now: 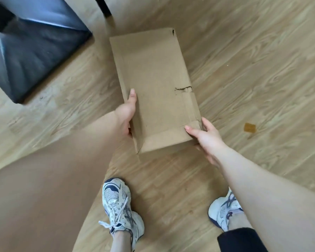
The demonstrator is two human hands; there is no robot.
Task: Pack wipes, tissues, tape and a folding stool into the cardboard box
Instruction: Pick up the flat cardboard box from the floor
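Note:
A brown cardboard box (155, 84) is held above the wooden floor, long side pointing away from me, a closed face up with a small tear near its right edge. My left hand (126, 111) grips its left side, thumb on top. At the near right corner, my right hand (205, 137) grips it with the thumb on top and fingers underneath. No wipes, tissues, tape or folding stool are in view.
A black leather seat (31, 50) stands at the upper left, and a dark furniture leg (103, 6) at the top. A small tan scrap (249, 127) lies on the floor (253, 70) to the right. My two sneakered feet (120, 206) stand below the box.

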